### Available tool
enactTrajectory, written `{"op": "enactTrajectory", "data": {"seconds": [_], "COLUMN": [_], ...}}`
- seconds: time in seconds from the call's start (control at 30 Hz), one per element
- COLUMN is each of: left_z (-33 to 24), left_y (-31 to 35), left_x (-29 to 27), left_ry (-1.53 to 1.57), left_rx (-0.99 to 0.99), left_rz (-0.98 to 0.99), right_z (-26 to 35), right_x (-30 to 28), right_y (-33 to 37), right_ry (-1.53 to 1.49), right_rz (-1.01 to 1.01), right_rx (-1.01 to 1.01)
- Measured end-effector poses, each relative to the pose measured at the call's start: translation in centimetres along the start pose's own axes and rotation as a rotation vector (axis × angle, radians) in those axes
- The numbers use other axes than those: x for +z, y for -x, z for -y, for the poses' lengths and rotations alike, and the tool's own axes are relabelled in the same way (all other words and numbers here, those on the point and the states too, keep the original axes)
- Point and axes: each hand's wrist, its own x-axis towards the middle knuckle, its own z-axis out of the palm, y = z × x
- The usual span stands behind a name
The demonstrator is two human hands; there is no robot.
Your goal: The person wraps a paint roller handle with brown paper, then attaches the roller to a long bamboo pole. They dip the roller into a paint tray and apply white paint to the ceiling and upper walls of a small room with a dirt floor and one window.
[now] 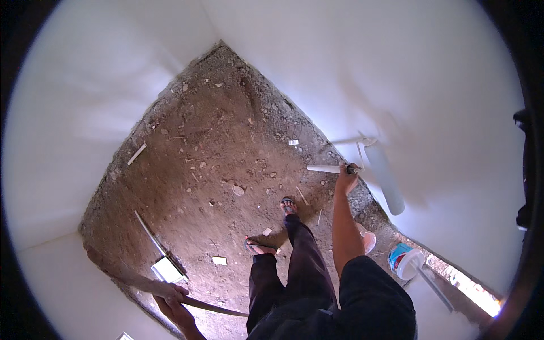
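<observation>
My right hand (347,180) is closed around the dark handle of a paint roller. The long pale sleeve of this paint roller (385,178) lies along the white wall on the right; I cannot tell if it touches. A whitish strip (324,169) sticks out leftward beside the same hand; whether it is held too is unclear. Down at the lower left, my left hand (177,303) grips a long, thin brown pole (127,277), which looks curved here and runs behind the hand toward my legs.
White walls (430,73) meet at a far corner above a dirt floor (209,141) strewn with rubble. A white-and-blue bucket (407,262) and a pinkish container (367,239) stand at my right. A stick (149,231) and a white rectangular object (168,271) lie at left.
</observation>
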Motion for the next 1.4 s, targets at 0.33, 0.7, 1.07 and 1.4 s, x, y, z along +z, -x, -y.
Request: {"op": "enactTrajectory", "data": {"seconds": [0.33, 0.7, 1.07, 1.4], "left_z": [-1.3, 0.2, 1.5, -2.0], "left_y": [-0.9, -2.2, -0.1, 1.0], "left_x": [7.6, 9.4, 7.9, 1.3], "left_ry": [-0.206, -0.204, 0.187, 0.257], "left_rx": [0.013, -0.023, -0.2, 0.017], "left_rz": [0.037, 0.089, 0.125, 0.076], "right_z": [-4.2, -8.2, 10.0, 35.6], "right_x": [7.7, 8.7, -4.1, -18.3], "right_y": [-5.7, -9.9, 18.7, 34.4], "right_ry": [0.157, 0.15, -0.229, -0.571], "right_rz": [-0.13, -0.049, 1.736, 1.787], "right_rx": [-0.01, -0.086, 0.324, -0.088]}}
